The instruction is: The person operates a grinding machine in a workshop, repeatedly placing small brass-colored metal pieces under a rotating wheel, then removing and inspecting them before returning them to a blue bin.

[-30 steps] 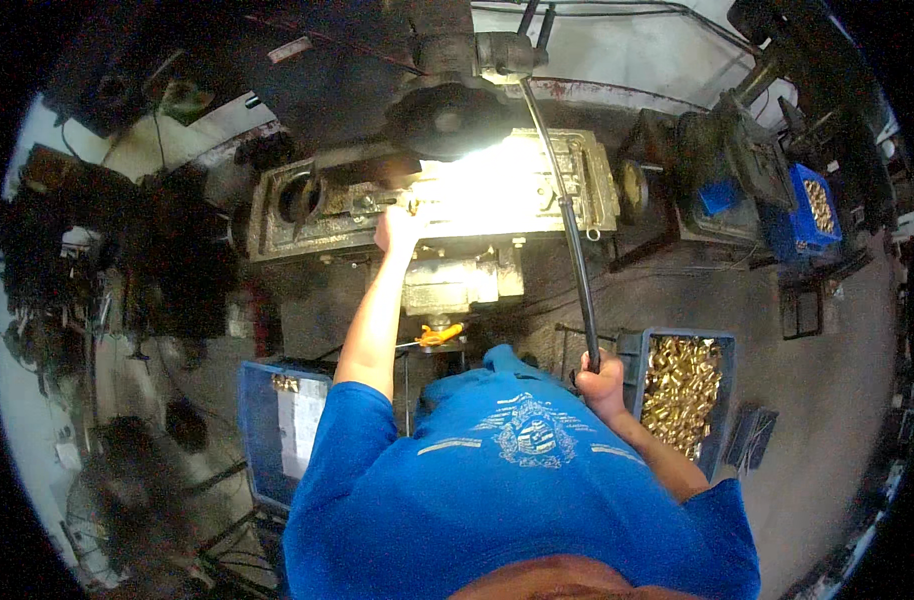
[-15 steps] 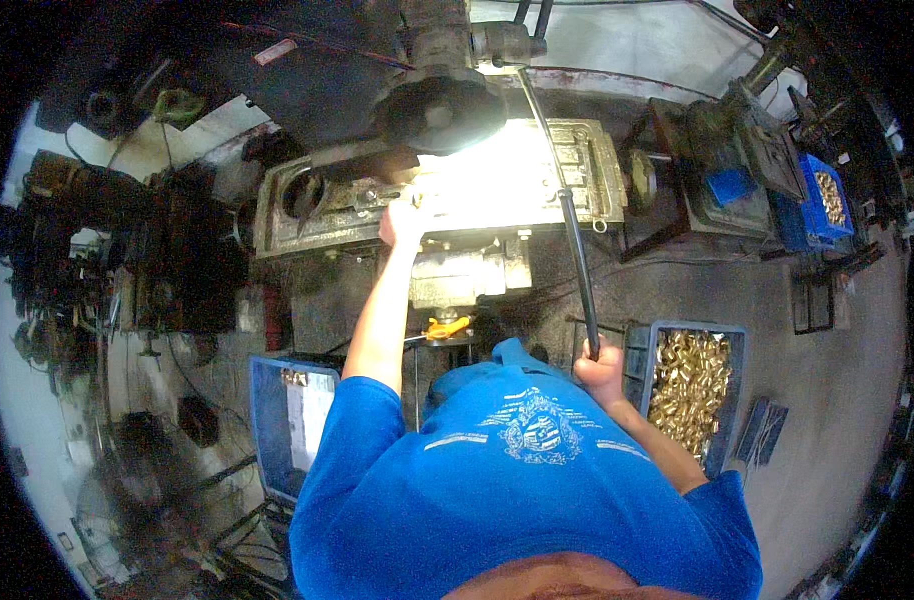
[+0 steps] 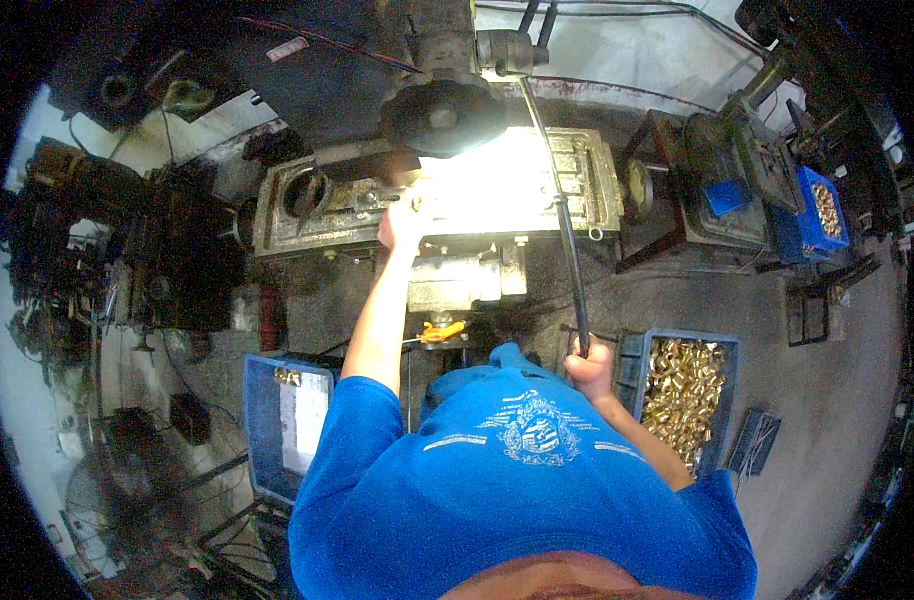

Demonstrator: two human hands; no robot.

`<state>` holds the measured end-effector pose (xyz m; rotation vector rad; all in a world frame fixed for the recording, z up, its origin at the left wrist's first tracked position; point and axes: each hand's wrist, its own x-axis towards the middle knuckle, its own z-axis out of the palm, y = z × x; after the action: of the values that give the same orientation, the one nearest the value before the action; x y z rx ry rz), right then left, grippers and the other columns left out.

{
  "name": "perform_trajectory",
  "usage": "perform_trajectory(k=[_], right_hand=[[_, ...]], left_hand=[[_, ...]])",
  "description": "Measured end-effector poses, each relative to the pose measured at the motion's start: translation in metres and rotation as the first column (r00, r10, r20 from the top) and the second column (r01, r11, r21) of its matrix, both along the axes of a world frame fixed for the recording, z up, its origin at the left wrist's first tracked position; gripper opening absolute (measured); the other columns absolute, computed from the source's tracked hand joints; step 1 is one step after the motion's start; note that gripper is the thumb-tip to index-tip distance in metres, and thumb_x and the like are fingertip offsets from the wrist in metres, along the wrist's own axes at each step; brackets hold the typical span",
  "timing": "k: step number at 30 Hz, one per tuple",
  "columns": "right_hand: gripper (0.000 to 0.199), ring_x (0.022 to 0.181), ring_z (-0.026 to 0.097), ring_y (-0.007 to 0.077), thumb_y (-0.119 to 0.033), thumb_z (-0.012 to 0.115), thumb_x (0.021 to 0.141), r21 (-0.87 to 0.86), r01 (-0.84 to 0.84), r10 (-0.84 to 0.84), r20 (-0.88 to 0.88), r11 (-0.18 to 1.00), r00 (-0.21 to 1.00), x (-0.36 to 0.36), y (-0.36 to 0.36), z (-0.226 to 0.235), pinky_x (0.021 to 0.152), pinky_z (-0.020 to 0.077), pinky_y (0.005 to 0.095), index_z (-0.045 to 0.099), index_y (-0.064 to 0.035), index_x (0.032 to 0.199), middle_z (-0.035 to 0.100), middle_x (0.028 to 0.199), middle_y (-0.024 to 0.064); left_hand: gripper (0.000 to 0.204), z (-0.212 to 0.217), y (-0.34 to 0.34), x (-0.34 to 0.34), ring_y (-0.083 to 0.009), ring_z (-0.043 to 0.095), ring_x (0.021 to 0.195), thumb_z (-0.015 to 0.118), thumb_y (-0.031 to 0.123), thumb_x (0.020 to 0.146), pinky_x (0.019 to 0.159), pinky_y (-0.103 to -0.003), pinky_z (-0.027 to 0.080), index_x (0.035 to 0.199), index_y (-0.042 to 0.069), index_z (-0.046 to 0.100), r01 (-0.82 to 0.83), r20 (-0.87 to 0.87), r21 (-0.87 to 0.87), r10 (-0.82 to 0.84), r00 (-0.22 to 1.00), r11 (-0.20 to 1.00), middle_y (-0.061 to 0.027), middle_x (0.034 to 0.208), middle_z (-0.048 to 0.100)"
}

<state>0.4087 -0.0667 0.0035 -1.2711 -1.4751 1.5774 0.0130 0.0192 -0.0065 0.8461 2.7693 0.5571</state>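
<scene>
My left hand (image 3: 401,226) reaches forward onto the brightly lit metal table (image 3: 307,232) of a drill press, fingers on a small part under the glare; what it holds is washed out. Closed around the lower end of the long black lever (image 3: 557,215) is my right hand (image 3: 589,362), near my chest. The lever runs up to the machine head (image 3: 447,110). I wear a blue shirt.
A blue crate of brass parts (image 3: 682,390) sits at my right. Another blue crate (image 3: 285,420) with a white sheet in it stands at my left. Dark machinery (image 3: 117,250) crowds the left side; another machine and a blue bin (image 3: 817,210) stand at right.
The view has shifted slightly. My right hand stays on the lever at about the same height, and my left hand stays on the lit machine table.
</scene>
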Motion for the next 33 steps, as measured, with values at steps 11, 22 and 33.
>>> perform_trajectory(k=[11, 22, 33], right_hand=[[0.016, 0.054, 0.033, 0.0061, -0.014, 0.054, 0.062, 0.082, -0.009, 0.003, 0.067, 0.997, 0.998, -0.007, 0.006, 0.008, 0.046, 0.0279, 0.0252, 0.039, -0.0105, 0.061, 0.036, 0.059, -0.0056], [0.016, 0.053, 0.032, 0.0062, -0.014, 0.055, 0.062, 0.146, 0.005, -0.018, 0.084, 0.989, 0.996, -0.008, 0.009, -0.004, 0.046, 0.0273, 0.025, 0.039, -0.0091, 0.059, 0.035, 0.057, -0.0049], [0.021, 0.051, 0.032, 0.0076, -0.017, 0.055, 0.06, 0.242, -0.014, -0.017, 0.123, 0.97, 0.992, -0.009, 0.013, -0.007, 0.045, 0.0275, 0.0278, 0.038, -0.008, 0.054, 0.036, 0.055, -0.0036]], left_hand=[[0.053, 0.005, -0.002, 0.003, -0.0284, 0.065, 0.075, 0.061, 0.061, 0.066, 0.065, -0.039, 0.05, 0.074, 0.009, 0.069, -0.027, 0.056, 0.05, 0.024, 0.998, 0.998, -0.0126, 0.077, 0.066], [0.052, 0.009, -0.005, 0.007, -0.0288, 0.064, 0.071, 0.062, 0.058, 0.067, 0.063, -0.039, 0.05, 0.069, 0.006, 0.067, -0.007, -0.024, 0.071, 0.009, 1.0, 0.997, -0.0125, 0.075, 0.065], [0.053, 0.002, -0.005, 0.003, -0.0278, 0.064, 0.071, 0.062, 0.059, 0.066, 0.062, -0.038, 0.05, 0.07, 0.007, 0.067, -0.016, -0.014, 0.066, 0.017, 1.0, 0.998, -0.0125, 0.074, 0.066]])
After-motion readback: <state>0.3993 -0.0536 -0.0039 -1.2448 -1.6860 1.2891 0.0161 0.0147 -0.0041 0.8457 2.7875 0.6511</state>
